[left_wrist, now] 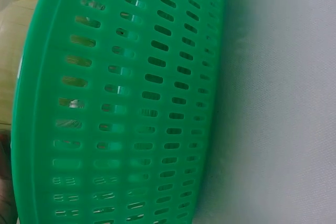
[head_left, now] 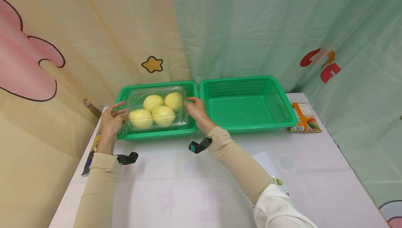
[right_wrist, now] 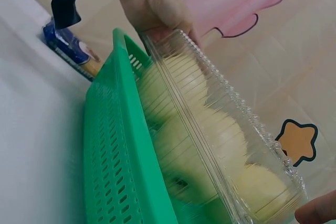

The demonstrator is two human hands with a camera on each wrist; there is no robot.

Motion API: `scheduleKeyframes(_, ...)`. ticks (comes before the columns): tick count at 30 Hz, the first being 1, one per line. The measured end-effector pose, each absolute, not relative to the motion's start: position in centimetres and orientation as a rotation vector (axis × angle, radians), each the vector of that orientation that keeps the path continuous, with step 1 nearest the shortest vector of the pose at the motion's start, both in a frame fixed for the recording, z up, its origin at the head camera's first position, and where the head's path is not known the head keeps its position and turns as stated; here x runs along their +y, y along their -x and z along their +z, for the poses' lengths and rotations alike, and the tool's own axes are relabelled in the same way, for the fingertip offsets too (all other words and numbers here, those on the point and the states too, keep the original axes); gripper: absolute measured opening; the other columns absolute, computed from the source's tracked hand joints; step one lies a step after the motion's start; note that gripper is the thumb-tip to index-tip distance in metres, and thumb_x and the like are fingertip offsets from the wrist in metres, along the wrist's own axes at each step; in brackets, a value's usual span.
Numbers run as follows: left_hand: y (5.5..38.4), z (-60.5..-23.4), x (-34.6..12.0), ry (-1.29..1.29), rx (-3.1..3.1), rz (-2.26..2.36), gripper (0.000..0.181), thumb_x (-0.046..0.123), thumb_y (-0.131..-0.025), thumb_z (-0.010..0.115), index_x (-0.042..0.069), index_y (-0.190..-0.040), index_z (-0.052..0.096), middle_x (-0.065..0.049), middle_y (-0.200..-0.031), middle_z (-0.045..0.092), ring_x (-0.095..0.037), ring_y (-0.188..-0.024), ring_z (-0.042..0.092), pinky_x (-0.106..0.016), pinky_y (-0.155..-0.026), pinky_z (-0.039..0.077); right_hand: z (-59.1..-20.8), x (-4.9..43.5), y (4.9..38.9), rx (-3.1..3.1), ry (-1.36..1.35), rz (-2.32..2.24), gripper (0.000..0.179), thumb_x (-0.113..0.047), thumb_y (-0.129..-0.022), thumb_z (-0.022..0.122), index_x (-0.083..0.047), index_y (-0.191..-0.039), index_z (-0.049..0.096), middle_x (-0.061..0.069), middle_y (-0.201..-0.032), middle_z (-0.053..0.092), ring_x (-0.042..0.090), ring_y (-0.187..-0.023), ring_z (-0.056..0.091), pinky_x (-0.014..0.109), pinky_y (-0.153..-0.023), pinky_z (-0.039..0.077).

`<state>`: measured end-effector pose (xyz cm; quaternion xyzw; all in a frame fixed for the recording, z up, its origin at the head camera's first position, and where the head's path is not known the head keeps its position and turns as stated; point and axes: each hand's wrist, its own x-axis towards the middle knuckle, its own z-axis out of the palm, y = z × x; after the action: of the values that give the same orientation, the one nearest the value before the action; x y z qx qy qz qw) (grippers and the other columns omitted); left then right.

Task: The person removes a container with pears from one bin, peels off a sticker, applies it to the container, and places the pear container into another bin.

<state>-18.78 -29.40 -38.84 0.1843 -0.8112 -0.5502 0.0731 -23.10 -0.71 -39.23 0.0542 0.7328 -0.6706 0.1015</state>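
Note:
A clear plastic clamshell box with several pale yellow round fruits is at the left green basket, partly above its rim in the right wrist view. My left hand holds the box's left end, its fingers over the edge; the right wrist view shows that hand bent round the box end. At the opposite end, my right hand grips the box's right side; only a fingertip shows in the right wrist view. The left wrist view mostly shows the basket's slotted wall.
Beside it stands a second green basket with nothing inside. An orange packet lies right of it, a dark blue and yellow packet at the table's left edge. A white printed sheet lies partly under my right arm. Curtains hang behind.

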Motion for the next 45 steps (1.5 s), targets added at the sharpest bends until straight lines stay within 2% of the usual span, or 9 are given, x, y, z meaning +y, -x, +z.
scheduleKeyframes(10, 18.6, -38.7, -29.2, -0.544, -2.464, -1.607, 0.049, 0.005, -0.101, 0.052, 0.018, -0.148, 0.050, 0.023, -0.093, 0.057, 0.006, -0.085, 0.056, -0.013, -0.064, 0.045, -38.9, -0.6, 23.1, 2.131, -0.162, -1.998, 0.042, -0.013, -0.102, 0.053, -0.005, -0.144, 0.052, 0.018, -0.123, 0.066, 0.016, -0.087, 0.063, 0.019, -0.067, 0.049)
scheduleKeyframes(24, 18.5, -38.9, -29.3, -0.536, -2.454, -1.608, 0.048, 0.006, -0.101, 0.052, 0.017, -0.148, 0.051, 0.023, -0.093, 0.057, 0.006, -0.083, 0.057, -0.012, -0.065, 0.047, -38.7, -0.5, 23.0, 2.122, -0.166, -1.990, 0.042, -0.014, -0.102, 0.054, -0.006, -0.143, 0.052, 0.017, -0.124, 0.066, 0.016, -0.089, 0.063, 0.019, -0.068, 0.050)
scheduleKeyframes(30, 18.5, -38.9, -29.4, -0.493, -2.428, -1.642, 0.049, 0.004, -0.099, 0.053, 0.013, -0.148, 0.051, 0.024, -0.090, 0.059, 0.007, -0.077, 0.058, -0.012, -0.063, 0.047, -38.5, -0.3, 23.1, 2.115, -0.163, -2.006, 0.042, -0.014, -0.102, 0.055, -0.006, -0.143, 0.052, 0.010, -0.105, 0.067, 0.011, -0.079, 0.059, 0.020, -0.068, 0.050)
scheduleKeyframes(37, 18.4, -38.8, -29.4, -0.467, -2.441, -1.621, 0.045, 0.008, -0.102, 0.053, 0.014, -0.146, 0.052, 0.025, -0.092, 0.059, 0.007, -0.078, 0.058, -0.011, -0.063, 0.047, -38.3, -0.1, 23.0, 2.109, -0.151, -2.021, 0.043, -0.013, -0.102, 0.053, -0.005, -0.144, 0.051, -0.001, -0.086, 0.058, 0.009, -0.075, 0.058, 0.019, -0.067, 0.050)
scheduleKeyframes(40, 18.3, -38.8, -29.3, -0.460, -2.448, -1.611, 0.044, 0.010, -0.102, 0.053, 0.015, -0.146, 0.053, 0.025, -0.092, 0.059, 0.006, -0.077, 0.057, -0.012, -0.064, 0.047, -38.1, 0.0, 23.0, 2.104, -0.148, -2.030, 0.043, -0.012, -0.102, 0.053, -0.005, -0.144, 0.051, -0.002, -0.081, 0.057, 0.009, -0.072, 0.057, 0.020, -0.066, 0.049)
scheduleKeyframes(45, 18.2, -38.6, -29.2, -0.457, -2.407, -1.652, 0.044, 0.009, -0.101, 0.056, 0.013, -0.144, 0.055, 0.024, -0.090, 0.061, 0.005, -0.074, 0.058, -0.012, -0.061, 0.047, -37.9, 0.2, 22.9, 2.093, -0.146, -2.040, 0.043, -0.013, -0.102, 0.054, -0.004, -0.144, 0.051, -0.001, -0.085, 0.057, 0.009, -0.072, 0.057, 0.019, -0.065, 0.049)
